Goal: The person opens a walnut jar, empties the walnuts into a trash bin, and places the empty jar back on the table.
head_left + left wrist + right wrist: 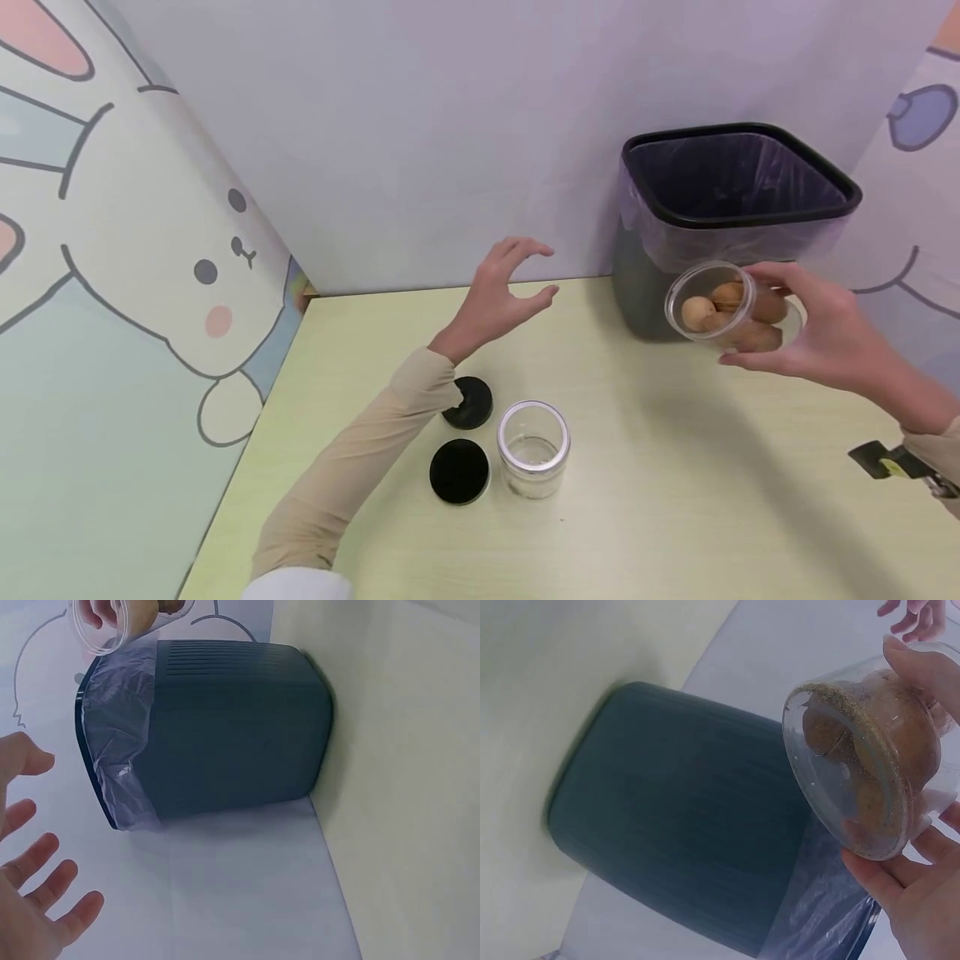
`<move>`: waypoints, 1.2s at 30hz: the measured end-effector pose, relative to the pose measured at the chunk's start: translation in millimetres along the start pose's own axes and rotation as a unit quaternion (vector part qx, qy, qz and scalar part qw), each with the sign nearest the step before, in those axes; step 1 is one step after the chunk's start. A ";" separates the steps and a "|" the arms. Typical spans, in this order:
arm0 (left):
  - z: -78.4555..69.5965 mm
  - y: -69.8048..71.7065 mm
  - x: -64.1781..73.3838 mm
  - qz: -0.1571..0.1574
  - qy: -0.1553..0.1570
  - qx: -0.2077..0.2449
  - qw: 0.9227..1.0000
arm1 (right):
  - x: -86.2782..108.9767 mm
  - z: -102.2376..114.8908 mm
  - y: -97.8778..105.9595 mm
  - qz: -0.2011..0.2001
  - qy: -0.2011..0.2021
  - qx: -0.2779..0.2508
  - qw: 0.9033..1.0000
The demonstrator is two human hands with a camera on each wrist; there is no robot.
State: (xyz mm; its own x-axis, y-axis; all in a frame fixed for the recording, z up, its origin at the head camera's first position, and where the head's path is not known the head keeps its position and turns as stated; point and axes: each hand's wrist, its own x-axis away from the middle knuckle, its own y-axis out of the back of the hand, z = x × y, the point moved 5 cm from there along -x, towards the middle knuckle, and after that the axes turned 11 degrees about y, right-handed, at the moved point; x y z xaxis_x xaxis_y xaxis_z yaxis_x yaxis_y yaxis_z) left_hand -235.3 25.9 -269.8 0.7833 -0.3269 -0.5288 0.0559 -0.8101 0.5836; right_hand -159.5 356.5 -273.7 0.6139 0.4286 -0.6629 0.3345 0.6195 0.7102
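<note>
My right hand (832, 325) grips a clear jar (731, 307), thumb on one side and fingers on the other. The jar is lidless and tipped, its mouth turned to the left, in front of the bin. Several round, brown, nut-like pieces (726, 300) lie inside it, and brown crumbs (855, 720) cling round its base. My left hand (498, 292) is raised over the table with thumb and fingers apart and nothing between them. Below it, a second clear jar (533, 450) stands upright, uncovered, with nothing visible inside.
A dark bin (648, 283) with a black rim and a translucent liner (124, 742) stands at the back right, against the wall. Two black lids (459, 472) lie left of the upright jar; my left sleeve partly covers the farther one. Walls with cartoon drawings flank the pale table (637, 517).
</note>
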 end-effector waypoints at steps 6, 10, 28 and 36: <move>-10.2 0.9 -10.3 -0.013 -0.030 0.010 0.999 | -3.7 -2.2 10.3 0.012 -0.004 0.022 1.000; -14.7 0.6 -16.9 -0.020 -0.041 0.021 0.999 | -5.6 -5.1 15.4 0.022 -0.012 0.038 0.999; -29.9 -15.6 -46.8 -0.026 -0.048 0.048 0.997 | -12.8 -13.9 43.5 0.032 -0.025 0.083 0.996; -31.3 -25.4 -59.3 0.001 -0.015 0.049 0.999 | -19.8 -17.6 55.2 0.004 -0.006 0.082 0.997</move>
State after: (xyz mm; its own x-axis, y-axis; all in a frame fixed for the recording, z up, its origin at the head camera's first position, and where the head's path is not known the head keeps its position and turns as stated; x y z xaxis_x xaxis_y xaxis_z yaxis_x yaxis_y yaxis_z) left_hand -263.8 81.1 -234.0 0.7646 -0.3408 -0.5470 -0.0069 -0.8530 0.5218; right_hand -165.8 393.9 -225.6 0.6251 0.4248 -0.6548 0.4413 0.4997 0.7454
